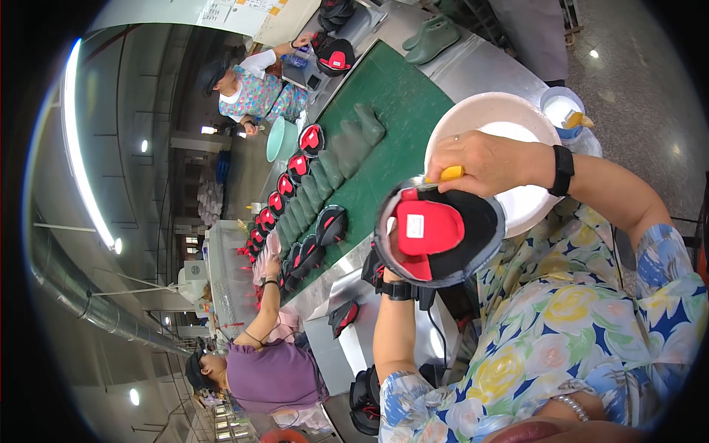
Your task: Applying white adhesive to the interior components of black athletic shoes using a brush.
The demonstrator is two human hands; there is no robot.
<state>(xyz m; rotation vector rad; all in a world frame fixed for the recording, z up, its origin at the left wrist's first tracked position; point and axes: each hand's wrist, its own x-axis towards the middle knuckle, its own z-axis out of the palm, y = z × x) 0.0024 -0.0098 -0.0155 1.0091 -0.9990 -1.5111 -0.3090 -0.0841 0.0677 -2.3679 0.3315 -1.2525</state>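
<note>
My left hand (394, 258) grips a black shoe with a red insole (436, 229) from underneath, its opening turned toward me; most of the hand is hidden behind it. My right hand (480, 159) pinches a small yellow-handled tool (451, 173) against the shoe's upper rim. Just behind my right hand a large white bowl (509, 118) of white liquid stands on the metal bench. Both wrists wear black bands.
A green conveyor belt (399, 111) carries a row of black-and-red shoes (295, 166) and dark green boot shapes (325, 173). A person in purple (269, 373) and another in a floral top (255, 92) work along its far side. A small white tub (561, 107) sits by the bowl.
</note>
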